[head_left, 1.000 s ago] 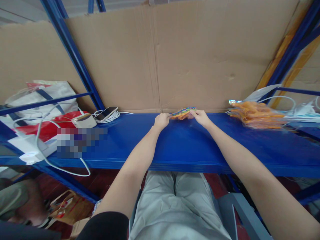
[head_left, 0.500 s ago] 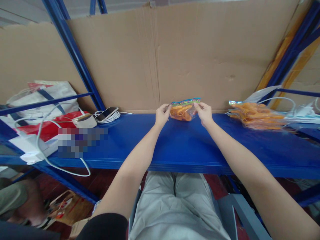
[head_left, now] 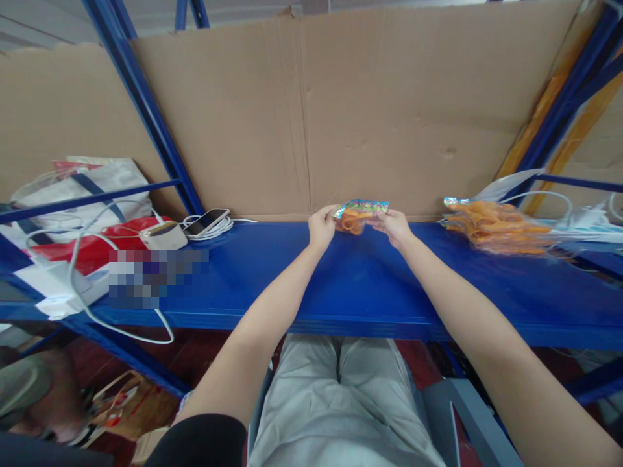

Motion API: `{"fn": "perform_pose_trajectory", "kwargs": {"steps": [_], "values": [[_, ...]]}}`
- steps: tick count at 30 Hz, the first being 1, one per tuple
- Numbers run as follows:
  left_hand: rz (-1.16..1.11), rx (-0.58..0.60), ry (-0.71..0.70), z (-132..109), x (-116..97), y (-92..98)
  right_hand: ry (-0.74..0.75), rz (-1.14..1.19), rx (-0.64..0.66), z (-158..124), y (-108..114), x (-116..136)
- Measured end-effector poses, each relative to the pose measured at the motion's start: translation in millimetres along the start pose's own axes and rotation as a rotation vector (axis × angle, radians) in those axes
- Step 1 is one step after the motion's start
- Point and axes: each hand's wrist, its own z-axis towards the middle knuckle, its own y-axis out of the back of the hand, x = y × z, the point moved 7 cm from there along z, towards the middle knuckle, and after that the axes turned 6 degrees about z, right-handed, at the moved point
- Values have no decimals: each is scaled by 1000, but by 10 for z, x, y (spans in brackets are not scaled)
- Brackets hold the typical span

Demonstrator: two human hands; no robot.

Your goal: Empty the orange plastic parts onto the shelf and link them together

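Note:
A clear plastic bag [head_left: 351, 223] with orange curled pieces inside hangs between my hands, just above the far part of the blue shelf. Its top is a shiny, colourful printed header strip [head_left: 363, 209]. My left hand [head_left: 322, 227] is closed on the bag's left upper corner, fingers curled. On the other side, my right hand [head_left: 393, 227] pinches the right edge below the strip. The exact fingertip contact is too small to make out. To the right lies a larger pile of similar clear bags [head_left: 501, 227] with orange contents.
The blue metal shelf [head_left: 370, 285] has a cardboard sheet [head_left: 389, 110] behind it. At the left are a phone [head_left: 207, 222] on a coiled white cable, a white charger block [head_left: 163, 235], a red bag [head_left: 87, 250] and a white cloth bag [head_left: 111, 178]. Another person's leg [head_left: 58, 395] shows lower left.
The bag has tilted, so its printed strip now faces me more and the orange part looks smaller. My left hand has turned and shifted slightly right; both hands keep hold.

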Motion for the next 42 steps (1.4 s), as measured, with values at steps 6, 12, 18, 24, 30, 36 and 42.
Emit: {"fn": "perform_pose_trajectory", "kwargs": {"steps": [6, 12, 18, 24, 30, 36, 42], "values": [[-5, -25, -178, -1, -62, 31, 216, -246, -76, 58, 80, 108], [-85, 153, 21, -17, 115, -104, 20, 205, 10, 3, 41, 41], [-71, 260, 256, -88, 217, -165, -96, 280, 113, -60, -53, -15], [-31, 290, 378, -127, 318, -157, -91, 224, 131, -48, -40, -50], [23, 309, 403, -153, 313, -159, -60, 194, 153, -24, -21, -85], [19, 231, 285, -110, 256, -91, -108, 157, 243, -53, -84, -159], [0, 151, 262, -70, 280, -50, -130, 62, 256, -112, -129, -163]]}}
